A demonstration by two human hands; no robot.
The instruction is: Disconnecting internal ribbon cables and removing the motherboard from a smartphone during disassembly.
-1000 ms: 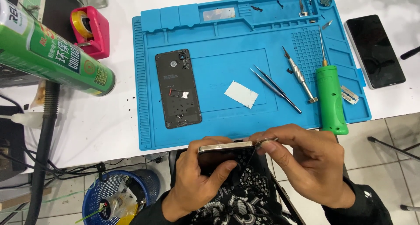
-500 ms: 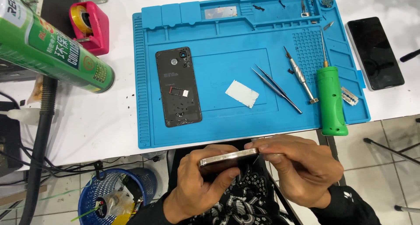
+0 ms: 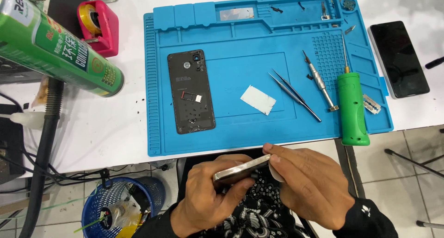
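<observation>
My left hand point(image 3: 210, 198) grips a phone body with a silver frame point(image 3: 240, 169), held edge-up below the table's front edge. My right hand point(image 3: 310, 182) presses on the phone's right end, with a thin pale pick point(image 3: 276, 173) under its fingers. On the blue work mat point(image 3: 157, 127) lies a black phone back cover point(image 3: 191, 91), inner side up. To its right are a small white card point(image 3: 257, 99), tweezers point(image 3: 295, 94), a silver screwdriver point(image 3: 320, 84) and a green-handled electric screwdriver point(image 3: 352, 106).
A second black phone point(image 3: 398, 58) lies right of the mat. A green spray can point(image 3: 55, 48) and a pink tape dispenser point(image 3: 98, 26) sit at the left. A blue waste basket point(image 3: 118, 205) and cables are on the floor below. A razor blade point(image 3: 371, 104) lies by the mat's right edge.
The phone has tilted so its right end is higher, and my right hand has shifted along its right end. Things on the mat have not moved.
</observation>
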